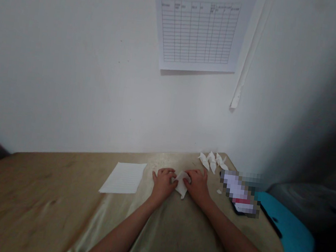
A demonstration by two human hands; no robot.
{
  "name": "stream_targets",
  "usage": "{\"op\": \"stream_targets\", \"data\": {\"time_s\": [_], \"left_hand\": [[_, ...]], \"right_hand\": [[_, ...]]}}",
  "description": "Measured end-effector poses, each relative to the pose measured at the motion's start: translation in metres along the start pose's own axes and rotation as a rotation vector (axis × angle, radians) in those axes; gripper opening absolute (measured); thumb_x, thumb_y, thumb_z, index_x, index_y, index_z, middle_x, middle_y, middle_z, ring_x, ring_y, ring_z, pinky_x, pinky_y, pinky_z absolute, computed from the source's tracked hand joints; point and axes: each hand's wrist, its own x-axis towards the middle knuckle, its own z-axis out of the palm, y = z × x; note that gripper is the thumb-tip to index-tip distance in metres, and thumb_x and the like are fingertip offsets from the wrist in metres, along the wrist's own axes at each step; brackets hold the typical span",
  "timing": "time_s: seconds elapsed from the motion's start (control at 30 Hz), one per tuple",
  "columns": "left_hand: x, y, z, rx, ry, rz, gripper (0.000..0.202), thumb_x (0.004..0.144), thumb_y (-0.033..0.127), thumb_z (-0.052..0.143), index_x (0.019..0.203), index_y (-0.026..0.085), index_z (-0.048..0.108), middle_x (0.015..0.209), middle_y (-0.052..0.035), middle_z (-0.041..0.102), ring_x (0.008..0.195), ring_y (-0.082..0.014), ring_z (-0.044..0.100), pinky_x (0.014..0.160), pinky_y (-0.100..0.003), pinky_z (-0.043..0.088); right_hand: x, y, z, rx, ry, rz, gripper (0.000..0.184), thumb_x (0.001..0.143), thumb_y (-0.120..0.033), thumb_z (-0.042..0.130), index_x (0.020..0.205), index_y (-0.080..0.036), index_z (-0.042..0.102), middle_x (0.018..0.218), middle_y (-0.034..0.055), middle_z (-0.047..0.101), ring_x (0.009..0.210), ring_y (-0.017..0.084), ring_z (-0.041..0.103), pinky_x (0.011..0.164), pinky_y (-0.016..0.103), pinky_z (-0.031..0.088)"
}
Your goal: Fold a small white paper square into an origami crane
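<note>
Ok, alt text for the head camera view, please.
A person's left hand and right hand hold a small folded white paper on a cloth-covered table. Lined paper lies left; folded paper shapes and a pixelated phone lie right.

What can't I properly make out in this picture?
All in the head view:
Words on the wall sheet: too small and blurred to read.
Screen of the phone: masked by pixel blocks.
Side edges of the small paper: partly covered by the left hand and right hand.
Near ends of the forearms: cut off by the bottom edge.
</note>
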Motion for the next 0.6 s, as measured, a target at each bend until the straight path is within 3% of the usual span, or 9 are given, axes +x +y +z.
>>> {"op": "stream_targets", "data": {"time_s": [0.3, 0.6], "left_hand": [[0.0008, 0.0031, 0.0065, 0.025, 0.047, -0.011, 0.014, 0.087, 0.036, 0.066, 0.096, 0.027, 0.071, 0.129, -0.0023, 0.065, 0.127, -0.0284, 0.048, 0.114, -0.073, 0.011], [0.0031, 0.0015, 0.0061, 0.018, 0.019, -0.027, 0.016, 0.082, 0.029, 0.064, 0.096, 0.027, 0.072, 0.131, -0.0017, 0.063, 0.129, -0.0290, 0.046, 0.115, -0.072, 0.010]], "right_hand": [[0.0004, -0.0038, 0.0037, 0.000, -0.010, 0.041, 0.025, 0.092, -0.028, 0.056, 0.114, -0.023, 0.065, 0.118, 0.0088, 0.070, 0.120, 0.029, 0.054, 0.117, 0.059, 0.005], [0.0007, -0.0008, 0.0030, 0.087, -0.035, 0.127, 0.033, 0.086, -0.017, 0.054, 0.116, -0.025, 0.064, 0.112, 0.0066, 0.072, 0.119, 0.027, 0.055, 0.115, 0.058, 0.009]]}}
